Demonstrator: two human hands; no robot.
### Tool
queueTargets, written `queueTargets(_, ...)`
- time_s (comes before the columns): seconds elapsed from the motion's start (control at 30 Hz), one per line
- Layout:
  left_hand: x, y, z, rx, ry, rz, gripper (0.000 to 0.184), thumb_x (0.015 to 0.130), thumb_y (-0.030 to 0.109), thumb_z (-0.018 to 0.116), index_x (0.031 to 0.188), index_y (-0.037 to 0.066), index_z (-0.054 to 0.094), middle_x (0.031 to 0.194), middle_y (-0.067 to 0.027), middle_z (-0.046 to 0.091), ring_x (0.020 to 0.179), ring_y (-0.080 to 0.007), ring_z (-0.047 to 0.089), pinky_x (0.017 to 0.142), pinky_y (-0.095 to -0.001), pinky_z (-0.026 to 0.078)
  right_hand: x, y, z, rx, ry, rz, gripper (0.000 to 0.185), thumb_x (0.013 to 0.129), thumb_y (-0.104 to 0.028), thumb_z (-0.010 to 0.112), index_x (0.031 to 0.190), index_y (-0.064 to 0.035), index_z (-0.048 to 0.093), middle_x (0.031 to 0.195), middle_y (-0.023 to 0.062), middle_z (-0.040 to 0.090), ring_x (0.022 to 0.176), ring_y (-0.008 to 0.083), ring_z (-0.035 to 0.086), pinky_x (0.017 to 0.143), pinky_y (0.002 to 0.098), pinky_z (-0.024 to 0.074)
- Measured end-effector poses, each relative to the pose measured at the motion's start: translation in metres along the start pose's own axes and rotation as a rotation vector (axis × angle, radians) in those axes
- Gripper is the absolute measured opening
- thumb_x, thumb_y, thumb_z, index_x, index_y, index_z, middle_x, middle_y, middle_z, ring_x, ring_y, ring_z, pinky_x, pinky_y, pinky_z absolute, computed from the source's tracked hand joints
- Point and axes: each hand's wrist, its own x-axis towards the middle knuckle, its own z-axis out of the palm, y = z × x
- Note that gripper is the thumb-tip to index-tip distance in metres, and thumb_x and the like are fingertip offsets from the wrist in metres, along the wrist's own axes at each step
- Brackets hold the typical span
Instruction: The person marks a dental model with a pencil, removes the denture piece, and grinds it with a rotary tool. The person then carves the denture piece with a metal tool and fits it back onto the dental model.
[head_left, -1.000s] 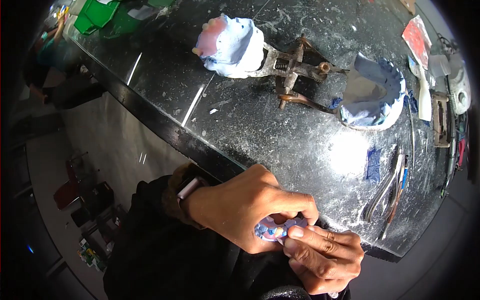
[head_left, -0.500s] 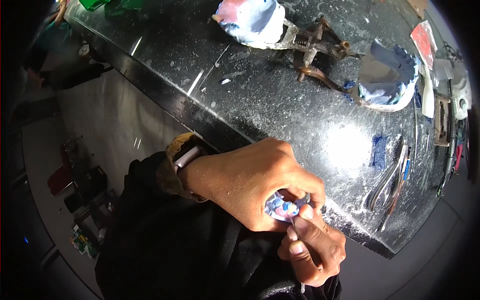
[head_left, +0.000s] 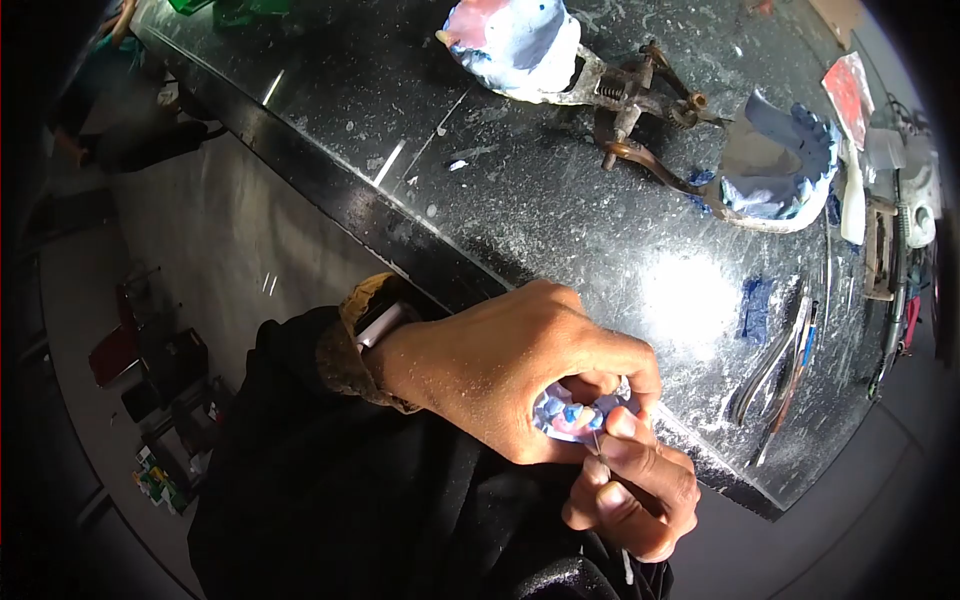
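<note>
My left hand [head_left: 510, 350], with a watch [head_left: 382, 325] at its wrist, is closed around a small dental cast [head_left: 568, 415]. The cast has pale teeth, pink gum-like material and blue wax patches; much of it is hidden in the palm. My right hand [head_left: 640, 485] pinches a slim metal carving tool [head_left: 599, 450], its tip at the cast's teeth. A pale end of the tool's handle shows below the fingers. Both hands are close together by the table's near edge.
A hinged articulator [head_left: 630, 95] lies open on the dusty black table [head_left: 560, 215], a cast [head_left: 520, 50] at one end and another cast [head_left: 790, 215] at the other. Slim tools [head_left: 790, 370] lie right, beside a blue wax piece [head_left: 757, 308]. A red-and-white packet [head_left: 848, 95] lies farther back.
The view has shifted slightly, so the table objects sit a little lower. My right hand has moved slightly down and right, and the tool tip and teeth show more clearly.
</note>
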Motion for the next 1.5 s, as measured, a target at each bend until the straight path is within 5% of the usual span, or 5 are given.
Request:
queueTargets(0.1, 0.001, 0.003, -0.001, 0.056, -0.006, -0.004, 0.034, 0.063, 0.008, 0.071, 0.093, 0.006, 0.058, 0.054, 0.001, 0.052, 0.047, -0.013, 0.055, 0.044, -0.0244, 0.038, 0.013, -0.015, -0.043, 0.356, -0.314, 0.47, 0.033, 0.07, 0.016, 0.059, 0.099, 0.0031, 0.049, 0.098, 0.0233, 0.051, 0.088, 0.0282, 0.062, 0.071, 0.0294, 0.0546)
queueTargets(0.87, -0.004, -0.001, 0.019, 0.184, 0.227, 0.099, 0.058, 0.066, 0.015, 0.068, 0.111, -0.005, 0.039, 0.075, -0.0084, 0.055, 0.056, -0.0181, 0.054, 0.052, -0.0292, 0.044, -0.004, -0.012, -0.005, 0.466, 0.52, 0.359, 0.036, 0.065, 0.017, 0.067, 0.089, 0.003, 0.044, 0.085, 0.0235, 0.057, 0.088, 0.0383, 0.062, 0.077, 0.0488, 0.0526)
queueTargets(1.07, 0.003, -0.005, 0.032, 0.143, 0.2, 0.179, 0.069, 0.068, 0.002, 0.061, 0.121, -0.005, 0.017, 0.091, -0.0212, 0.047, 0.053, -0.0126, 0.048, 0.05, -0.0246, 0.041, -0.011, -0.003, -0.064, 0.212, 0.622, 0.242, 0.044, 0.095, -0.03, 0.034, 0.063, -0.0009, 0.039, 0.074, 0.0189, 0.054, 0.048, 0.0184, 0.058, 0.036, 0.025, 0.0519)
queueTargets(1.3, 0.018, -0.005, 0.04, 0.045, 0.184, 0.265, 0.081, 0.068, 0.003, 0.074, 0.121, 0.007, 0.013, 0.093, -0.0241, 0.047, 0.054, -0.0104, 0.05, 0.047, -0.023, 0.044, 0.03, -0.012, -0.101, -0.823, 0.236, 1.029, 0.038, 0.079, -0.022, 0.068, 0.109, -0.0022, 0.056, 0.072, 0.0068, 0.053, 0.049, 0.0102, 0.045, 0.043, 0.0204, 0.035)
queueTargets(1.5, 0.021, -0.004, 0.059, -0.126, 0.269, 0.144, 0.082, 0.07, 0.013, 0.076, 0.121, 0.02, 0.013, 0.097, -0.0188, 0.042, 0.086, -0.0208, 0.047, 0.076, -0.0346, 0.043, 0.026, -0.02, -0.08, -0.368, -0.014, 0.435, 0.065, 0.052, -0.034, 0.083, 0.104, -0.0012, 0.062, 0.086, 0.0076, 0.056, 0.068, 0.0146, 0.057, 0.05, 0.023, 0.0478)
